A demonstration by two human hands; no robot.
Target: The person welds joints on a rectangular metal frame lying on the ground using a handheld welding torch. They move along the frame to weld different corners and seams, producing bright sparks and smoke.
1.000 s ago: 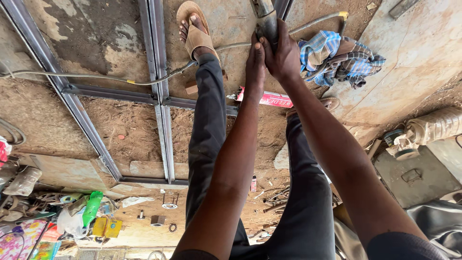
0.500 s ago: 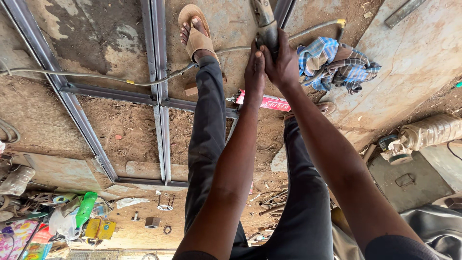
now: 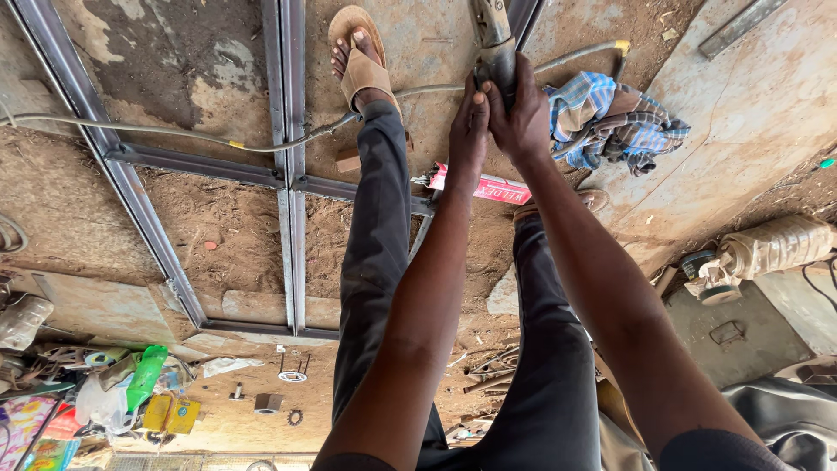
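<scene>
steel frame (image 3: 288,174) of grey bars laid flat on packed dirt and patched concrete, sandalled foot (image 3: 359,65) planted just beside its double middle rail. both hands wrapped around the dark handle of a power tool (image 3: 493,48) just past the frame's far bar: right hand (image 3: 523,113) closed tight on the grip, left hand (image 3: 469,131) pressed against its near side, fingers folded in. much the same as half a second back, grip unchanged, tool held at the same spot above the frame, view only drifted slightly. thin cable (image 3: 174,135) trailing across the frame toward the foot. red-and-white carton (image 3: 488,185) lying on the frame's near crossbar, under the wrists. checked blue cloth (image 3: 610,118) bunched on the slab right of the frame. open workshop yard, scrap, a green bottle (image 3: 146,375) and yellow packets (image 3: 170,414) heaped beyond the frame's left corner.
</scene>
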